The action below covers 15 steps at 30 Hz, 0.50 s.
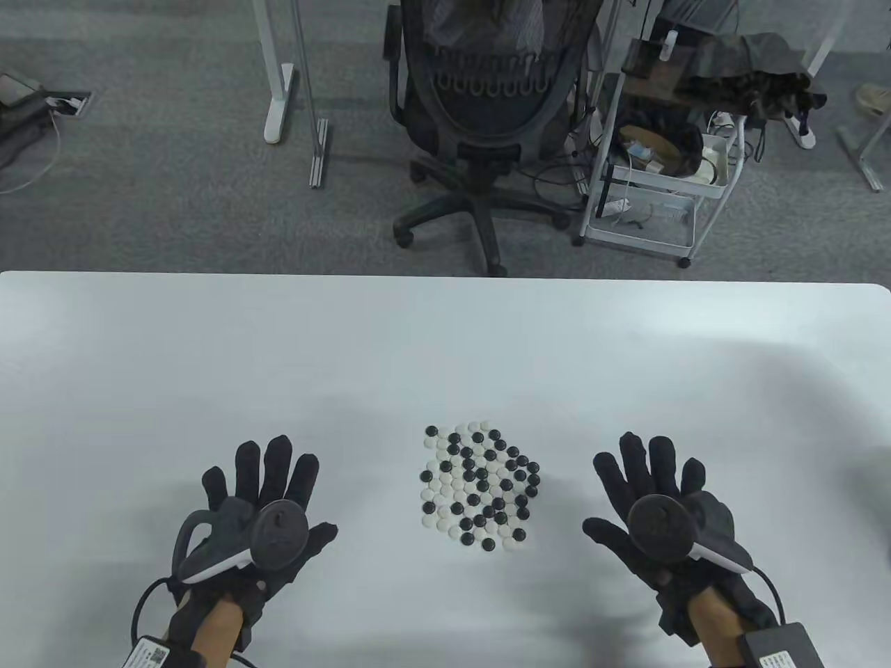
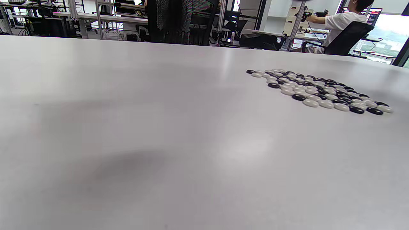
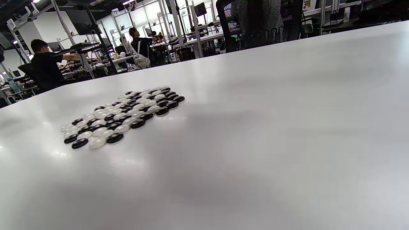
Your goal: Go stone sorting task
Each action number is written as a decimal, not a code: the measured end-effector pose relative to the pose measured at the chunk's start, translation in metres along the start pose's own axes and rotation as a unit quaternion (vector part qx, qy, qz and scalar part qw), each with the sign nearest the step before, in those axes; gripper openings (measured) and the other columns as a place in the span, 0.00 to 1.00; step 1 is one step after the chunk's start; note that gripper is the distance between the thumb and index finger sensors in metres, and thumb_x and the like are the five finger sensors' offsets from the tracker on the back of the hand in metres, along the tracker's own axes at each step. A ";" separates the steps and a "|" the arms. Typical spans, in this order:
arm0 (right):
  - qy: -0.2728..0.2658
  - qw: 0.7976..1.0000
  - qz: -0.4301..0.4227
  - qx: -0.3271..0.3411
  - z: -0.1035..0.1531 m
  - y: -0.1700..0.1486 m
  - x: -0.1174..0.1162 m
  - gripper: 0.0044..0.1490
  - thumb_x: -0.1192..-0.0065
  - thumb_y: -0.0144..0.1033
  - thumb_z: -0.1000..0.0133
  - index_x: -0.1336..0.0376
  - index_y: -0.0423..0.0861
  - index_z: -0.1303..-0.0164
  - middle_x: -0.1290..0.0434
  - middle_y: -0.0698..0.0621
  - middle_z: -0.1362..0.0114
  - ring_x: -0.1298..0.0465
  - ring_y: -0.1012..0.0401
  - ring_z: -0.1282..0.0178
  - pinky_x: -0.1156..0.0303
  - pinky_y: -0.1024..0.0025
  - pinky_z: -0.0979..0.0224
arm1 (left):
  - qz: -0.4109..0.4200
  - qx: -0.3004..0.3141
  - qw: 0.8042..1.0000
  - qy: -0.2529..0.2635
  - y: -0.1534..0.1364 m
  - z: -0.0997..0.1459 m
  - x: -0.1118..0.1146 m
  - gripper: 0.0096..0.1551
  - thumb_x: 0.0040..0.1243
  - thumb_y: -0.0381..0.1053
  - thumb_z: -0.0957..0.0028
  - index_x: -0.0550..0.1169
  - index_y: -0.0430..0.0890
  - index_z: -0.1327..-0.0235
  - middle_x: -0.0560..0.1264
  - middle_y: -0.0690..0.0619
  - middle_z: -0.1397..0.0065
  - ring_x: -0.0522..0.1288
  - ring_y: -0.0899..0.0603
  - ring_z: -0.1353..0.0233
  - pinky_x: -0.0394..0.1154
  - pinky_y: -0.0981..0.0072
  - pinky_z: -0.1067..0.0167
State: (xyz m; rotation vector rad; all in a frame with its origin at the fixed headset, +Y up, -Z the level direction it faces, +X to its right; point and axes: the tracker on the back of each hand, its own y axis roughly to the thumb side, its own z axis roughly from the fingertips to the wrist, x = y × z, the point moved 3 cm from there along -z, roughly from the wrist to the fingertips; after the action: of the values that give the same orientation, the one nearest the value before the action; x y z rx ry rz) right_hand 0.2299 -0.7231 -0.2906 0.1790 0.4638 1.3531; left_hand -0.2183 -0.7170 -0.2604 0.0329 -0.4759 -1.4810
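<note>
Fingers (image 1: 264, 466) of the left grip (image 1: 261, 511) are straight and spread, palm down, holding nothing; the left grip sits over the near left part of the white surface (image 1: 209, 362). A dark round tracker (image 1: 278, 532) is strapped to its back, and a cable runs from the wrist toward the near edge. The right grip (image 1: 661, 508) mirrors it on the near right: fingers straight and fanned, thumb out to the left, nothing in hold, with its own tracker (image 1: 661, 527) on the back. Whether either palm touches the surface or hovers just above it cannot be told.

Between the two grips, and apart from both, lies the cluster of Go stones (image 1: 479, 486): black and white stones mixed together in one flat, loosely packed patch, a single layer deep, lying slightly nearer the right grip than the left. In the left wrist view the patch (image 2: 319, 91) lies far and to the right; in the right wrist view it (image 3: 123, 115) lies to the left.

Beyond the far edge of the surface stands a black mesh office chair (image 1: 480, 104) on grey carpet, with a white wire cart (image 1: 661, 160) loaded with cables and gear to its right. The wrist views show people seated at desks in the background.
</note>
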 end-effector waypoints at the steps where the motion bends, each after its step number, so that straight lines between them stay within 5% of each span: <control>1: 0.001 1.000 0.000 0.000 0.000 0.000 0.000 0.55 0.62 0.63 0.42 0.69 0.42 0.16 0.76 0.30 0.18 0.79 0.30 0.26 0.78 0.19 0.40 | -0.001 0.000 1.000 0.000 0.000 0.000 0.000 0.50 0.31 0.67 0.35 0.35 0.41 0.14 0.23 0.27 0.16 0.22 0.18 0.25 0.27 0.11 0.41; 15: 0.006 1.000 0.002 0.002 -0.001 0.002 -0.001 0.55 0.62 0.62 0.42 0.68 0.41 0.15 0.76 0.30 0.18 0.79 0.30 0.26 0.77 0.19 0.39 | 0.001 0.000 1.000 -0.003 0.001 -0.001 0.002 0.50 0.31 0.67 0.35 0.34 0.41 0.14 0.23 0.27 0.17 0.21 0.18 0.25 0.27 0.11 0.41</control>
State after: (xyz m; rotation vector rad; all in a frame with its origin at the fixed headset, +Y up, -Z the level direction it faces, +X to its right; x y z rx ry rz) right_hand 0.2277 -0.7242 -0.2903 0.1758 0.4760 1.3575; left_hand -0.2176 -0.7186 -0.2604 0.0293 -0.4805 -1.4788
